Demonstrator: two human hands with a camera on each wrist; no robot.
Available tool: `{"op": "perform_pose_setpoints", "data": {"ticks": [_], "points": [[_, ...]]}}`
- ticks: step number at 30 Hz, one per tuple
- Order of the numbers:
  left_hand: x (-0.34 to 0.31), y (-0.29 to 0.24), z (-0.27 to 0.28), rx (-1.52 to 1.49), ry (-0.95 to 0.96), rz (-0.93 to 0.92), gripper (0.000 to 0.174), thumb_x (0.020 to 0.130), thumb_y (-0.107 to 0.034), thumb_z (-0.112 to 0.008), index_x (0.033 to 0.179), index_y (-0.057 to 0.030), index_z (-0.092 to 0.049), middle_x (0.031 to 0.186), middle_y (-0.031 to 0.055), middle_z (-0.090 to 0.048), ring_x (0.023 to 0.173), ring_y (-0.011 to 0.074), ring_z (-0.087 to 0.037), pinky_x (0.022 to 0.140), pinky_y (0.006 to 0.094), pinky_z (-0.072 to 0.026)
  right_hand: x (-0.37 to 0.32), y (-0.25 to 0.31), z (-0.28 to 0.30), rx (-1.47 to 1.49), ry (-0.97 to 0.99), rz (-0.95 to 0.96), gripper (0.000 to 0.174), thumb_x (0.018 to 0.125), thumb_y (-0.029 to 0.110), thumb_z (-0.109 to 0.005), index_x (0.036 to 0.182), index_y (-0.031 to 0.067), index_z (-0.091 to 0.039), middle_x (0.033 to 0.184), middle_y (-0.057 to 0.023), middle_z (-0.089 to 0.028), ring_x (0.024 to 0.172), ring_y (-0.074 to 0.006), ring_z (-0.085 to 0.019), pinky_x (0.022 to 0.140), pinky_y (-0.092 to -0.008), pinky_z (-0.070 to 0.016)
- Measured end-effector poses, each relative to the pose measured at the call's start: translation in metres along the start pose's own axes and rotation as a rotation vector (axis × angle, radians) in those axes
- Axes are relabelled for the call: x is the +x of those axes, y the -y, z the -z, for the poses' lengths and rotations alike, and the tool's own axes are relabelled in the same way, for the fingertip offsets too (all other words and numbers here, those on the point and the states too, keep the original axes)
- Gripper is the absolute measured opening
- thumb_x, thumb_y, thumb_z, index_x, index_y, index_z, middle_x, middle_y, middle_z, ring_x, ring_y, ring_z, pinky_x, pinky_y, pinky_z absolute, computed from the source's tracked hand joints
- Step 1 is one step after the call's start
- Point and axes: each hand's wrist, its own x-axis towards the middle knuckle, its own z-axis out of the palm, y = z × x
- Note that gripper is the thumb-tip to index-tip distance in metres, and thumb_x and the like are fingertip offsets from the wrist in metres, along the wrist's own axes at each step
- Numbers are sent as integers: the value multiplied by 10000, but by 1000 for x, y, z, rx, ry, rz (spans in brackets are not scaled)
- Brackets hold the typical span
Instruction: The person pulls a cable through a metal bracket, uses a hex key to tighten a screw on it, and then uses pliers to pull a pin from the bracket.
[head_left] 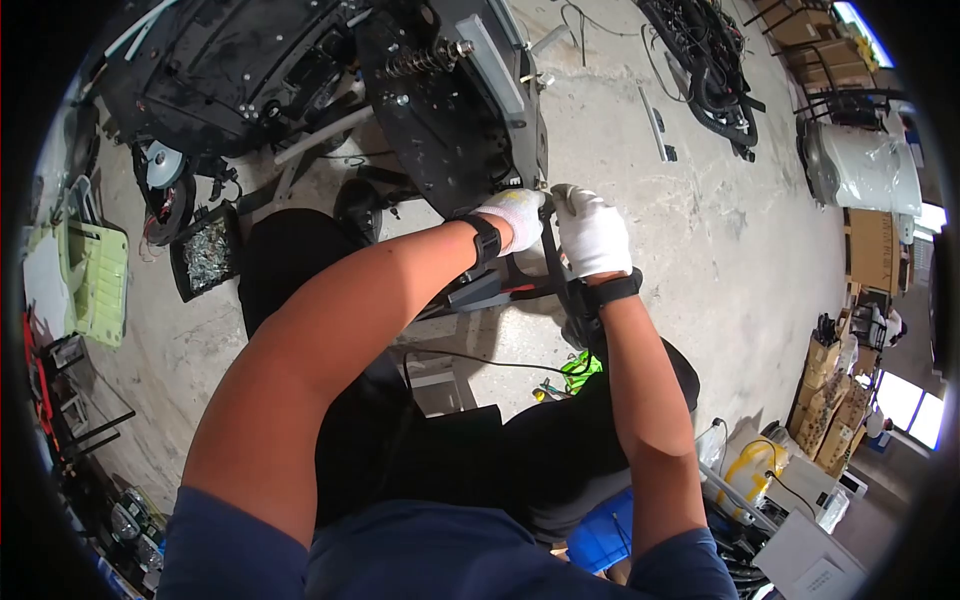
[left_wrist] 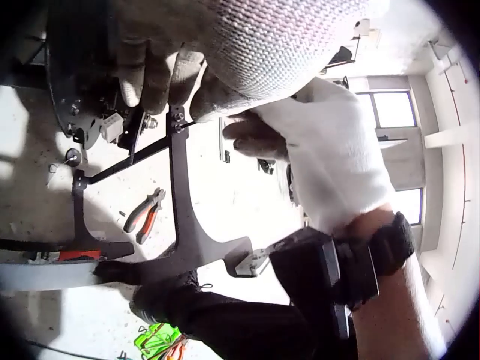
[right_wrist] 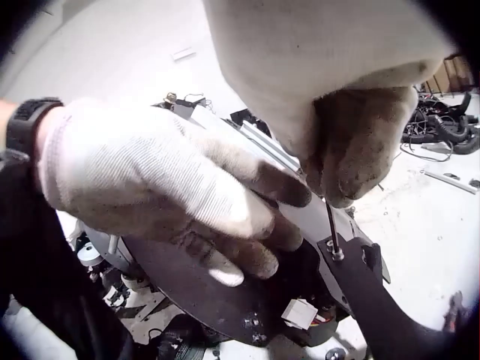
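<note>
Working, it seems, one bolt (right_wrist: 337,256) at the end of the bracket (right_wrist: 375,300): your right hand (head_left: 595,235), pinching a key (right_wrist: 332,225) at its head; your left hand (head_left: 515,218), at the panel (right_wrist: 202,300), grip impossible to tell; next move, probably, a turn with key seated.

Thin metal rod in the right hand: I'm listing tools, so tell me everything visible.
The thin metal rod looks straight, slim and dark grey, with a slight shine. In the right wrist view it slants slightly from upright. The gloved right hand grips it, hiding its upper end; its lower end meets a silvery bolt on the black bracket.
</note>
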Motion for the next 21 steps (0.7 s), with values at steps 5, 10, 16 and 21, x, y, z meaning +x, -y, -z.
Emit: {"op": "perform_pose_setpoints", "data": {"ticks": [5,10,16,21], "points": [[2,-8,-1,80,46,55,316,788,-239,-588,996,-1,-579,978,207,-603,942,368,-567,809,400,-459,1,-7,-5,-26,-88,220,151,819,206,-558,863,89,-642,777,-162,-617,726,-339,-603,628,-406,-481],[9,3,-8,35,56,53,301,796,-236,-578,985,-2,-583,981,207,-601,940,371,-567,807,401,-459,1,-10,-8,-7,-111,262,129,810,166,-565,869,79,-640,777,-155,-623,720,-335,-606,630,-395,-485],[-4,10,-25,-41,-11,48,405,792,-221,-560,1151,-37,-519,1068,180,-590,999,329,-557,846,382,-455,6,-22,-21,354,-73,-74,149,820,213,-591,799,67,-617,703,-175,-603,663,-363,-592,572,-393,-464],[-9,6,-22,-40,-71,85,405,770,-193,-561,1146,-48,-530,1059,186,-591,988,335,-559,845,387,-453,-1,-23,-31,501,-56,-41,181,821,232,-624,791,54,-616,697,-174,-601,655,-335,-598,556,-360,-451]]}}
